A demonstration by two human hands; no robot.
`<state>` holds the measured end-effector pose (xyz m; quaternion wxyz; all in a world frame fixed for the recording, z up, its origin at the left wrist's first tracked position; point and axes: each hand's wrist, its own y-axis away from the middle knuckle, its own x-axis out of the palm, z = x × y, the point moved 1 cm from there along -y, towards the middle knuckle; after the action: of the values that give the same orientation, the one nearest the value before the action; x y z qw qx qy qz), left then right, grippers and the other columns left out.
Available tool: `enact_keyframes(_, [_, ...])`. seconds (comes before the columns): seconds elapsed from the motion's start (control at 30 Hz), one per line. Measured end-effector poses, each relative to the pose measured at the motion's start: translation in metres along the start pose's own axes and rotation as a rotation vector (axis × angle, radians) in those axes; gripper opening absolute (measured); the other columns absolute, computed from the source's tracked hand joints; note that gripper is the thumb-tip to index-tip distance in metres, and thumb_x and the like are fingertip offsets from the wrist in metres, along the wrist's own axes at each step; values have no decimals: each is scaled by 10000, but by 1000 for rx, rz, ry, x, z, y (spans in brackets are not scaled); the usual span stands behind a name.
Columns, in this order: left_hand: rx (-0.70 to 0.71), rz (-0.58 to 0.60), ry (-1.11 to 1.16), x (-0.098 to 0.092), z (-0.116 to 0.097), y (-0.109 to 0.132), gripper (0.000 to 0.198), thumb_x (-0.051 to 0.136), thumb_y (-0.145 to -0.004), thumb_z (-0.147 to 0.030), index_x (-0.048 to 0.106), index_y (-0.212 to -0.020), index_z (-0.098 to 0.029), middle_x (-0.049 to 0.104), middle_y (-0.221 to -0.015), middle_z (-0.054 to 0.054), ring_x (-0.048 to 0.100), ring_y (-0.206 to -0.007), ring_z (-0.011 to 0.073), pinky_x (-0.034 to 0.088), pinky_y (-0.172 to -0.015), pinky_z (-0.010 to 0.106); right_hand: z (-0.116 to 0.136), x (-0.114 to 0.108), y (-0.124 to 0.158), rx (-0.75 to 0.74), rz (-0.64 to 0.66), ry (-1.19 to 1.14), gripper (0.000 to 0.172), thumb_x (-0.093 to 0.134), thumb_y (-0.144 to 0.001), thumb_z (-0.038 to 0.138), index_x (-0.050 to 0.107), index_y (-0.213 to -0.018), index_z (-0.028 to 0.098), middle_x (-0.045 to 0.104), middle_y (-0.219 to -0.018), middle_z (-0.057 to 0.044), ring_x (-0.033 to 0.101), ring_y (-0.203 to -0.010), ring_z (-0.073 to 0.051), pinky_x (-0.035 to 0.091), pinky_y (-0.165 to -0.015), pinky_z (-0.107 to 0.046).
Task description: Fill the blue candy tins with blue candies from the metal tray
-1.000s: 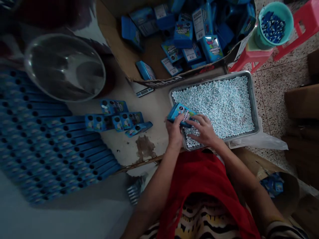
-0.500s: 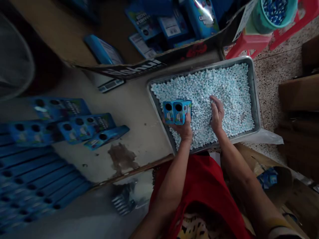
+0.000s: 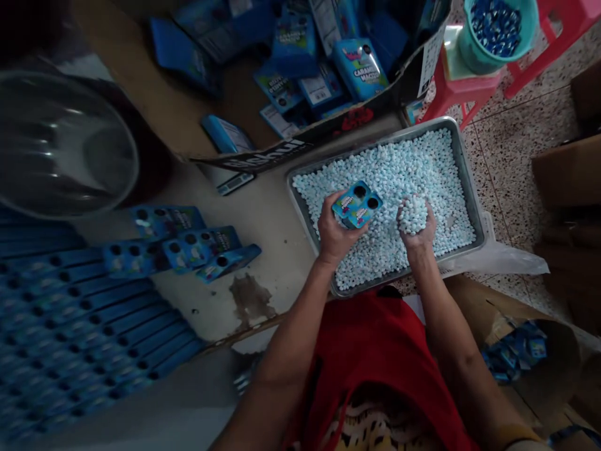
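Observation:
My left hand (image 3: 335, 232) is wrapped round two small blue boxes (image 3: 359, 203) held side by side, each with a round dark hole in its end. They hang over the left part of a metal tray (image 3: 469, 181) full of small pale blue and white candies (image 3: 385, 250). Palm up and fingers cupped, my right hand (image 3: 421, 237) holds a heap of the candies (image 3: 413, 215) just above the tray's middle. The heap covers most of its palm and part of the fingers.
A cardboard carton (image 3: 188, 138) of blue boxes stands behind the tray. Rows of blue boxes (image 3: 94, 300) fill the left, near a clear tub (image 3: 66, 150). A teal bucket (image 3: 498, 37) sits on a red stool (image 3: 464, 94). An open carton (image 3: 558, 351) lies at lower right.
My right hand has turned from reaching into the candies to palm up with a heap in it. My left hand has tilted the two boxes, turning their holed ends upward.

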<state>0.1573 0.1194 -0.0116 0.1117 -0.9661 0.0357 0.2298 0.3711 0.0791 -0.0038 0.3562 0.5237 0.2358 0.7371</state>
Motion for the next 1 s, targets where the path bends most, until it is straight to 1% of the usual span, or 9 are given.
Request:
enact_keyframes(0.1, [19, 156, -57, -23, -3, -5, 868, 1029, -667, -339, 607, -1419, -243, 763, -1374, 117, 763, -1266, 343, 637, -1126, 474, 10, 22, 17, -72, 191, 152, 302, 777, -914, 521, 720, -1042, 254, 835, -929, -8, 800, -855, -199, 703, -786, -346])
enact_keyframes(0.2, [33, 258, -57, -28, -6, -9, 872, 1021, -677, -356, 614, -1441, -248, 762, -1421, 120, 760, -1300, 344, 626, -1154, 475, 7, 50, 34, -186, 335, 314, 352, 754, -898, 598, 724, -985, 258, 810, -928, -39, 799, -934, -254, 697, -925, -454])
enact_keyframes(0.3, [58, 358, -59, -31, -3, -13, 834, 987, -713, -380, 621, -1449, -235, 771, -1406, 122, 768, -1297, 340, 620, -1157, 462, 0, 72, 43, -274, 400, 448, 354, 712, -908, 618, 701, -925, 264, 765, -876, -50, 788, -948, -279, 681, -943, -490])
enact_keyframes(0.37, [65, 408, -77, -34, 0, -15, 829, 976, -722, -397, 622, -1451, -222, 775, -1392, 132, 770, -1294, 346, 618, -1156, 462, -5, 78, 43, -296, 427, 504, 355, 717, -897, 622, 683, -907, 269, 750, -882, -48, 773, -886, -265, 677, -889, -469])
enact_keyframes(0.47, [72, 438, -98, -38, 6, -16, 845, 971, -726, -408, 613, -1465, -208, 763, -1422, 153, 758, -1326, 358, 606, -1179, 476, -12, 78, 36, -302, 448, 543, 363, 697, -913, 639, 658, -892, 279, 717, -892, -43, 742, -832, -246, 654, -849, -450])
enact_keyframes(0.63, [140, 439, -85, -41, 10, -13, 860, 974, -730, -397, 607, -1482, -198, 767, -1417, 157, 760, -1328, 353, 613, -1181, 475, -21, 85, 32, -295, 491, 507, 413, 651, -946, 697, 633, -904, 286, 664, -895, -53, 698, -879, -263, 627, -896, -487])
enact_keyframes(0.8, [157, 467, -111, -46, 4, -13, 855, 987, -729, -366, 623, -1489, -215, 772, -1417, 144, 760, -1335, 359, 616, -1190, 484, -21, 104, 42, -406, 548, 632, 537, 609, -924, 805, 547, -777, 292, 608, -855, -62, 663, -884, -280, 616, -944, -531])
enact_keyframes(0.9, [161, 479, -103, -53, -4, -14, 873, 985, -706, -313, 635, -1500, -214, 774, -1417, 134, 763, -1331, 357, 621, -1181, 468, -24, 111, 48, -427, 537, 636, 549, 637, -912, 806, 557, -741, 290, 590, -820, -58, 648, -826, -263, 629, -896, -512])
enact_keyframes(1.0, [152, 522, -86, -60, -8, -14, 896, 997, -677, -331, 655, -1498, -220, 781, -1409, 124, 777, -1298, 354, 629, -1163, 460, -26, 111, 51, -406, 466, 586, 556, 613, -976, 801, 612, -771, 285, 614, -846, -45, 622, -721, -212, 643, -776, -440])
